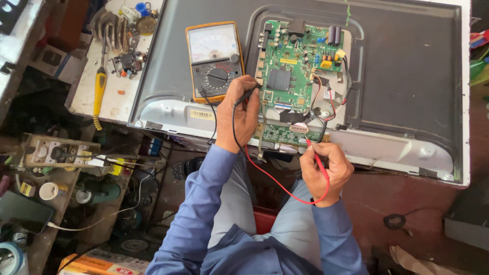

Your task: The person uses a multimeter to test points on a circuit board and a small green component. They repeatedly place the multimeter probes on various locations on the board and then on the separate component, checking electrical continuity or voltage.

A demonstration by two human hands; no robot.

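Note:
A flat television (407,66) lies face down on the bench with its back cover off. A green circuit board (293,66) is mounted at its middle, with a smaller green strip board (285,135) below it. My left hand (238,113) holds a black test probe (247,95) against the left edge of the main board. My right hand (322,170) grips a red test probe (315,153), its tip at the strip board's right end. An orange analogue multimeter (214,60) lies on the television left of the board, its black and red leads running to the probes.
A yellow-handled screwdriver (100,86) and small parts lie on the white bench (109,102) at left. A cluttered low shelf (51,178) with tools, tape and a phone stands lower left. Reddish floor (407,203) at the right holds a black ring.

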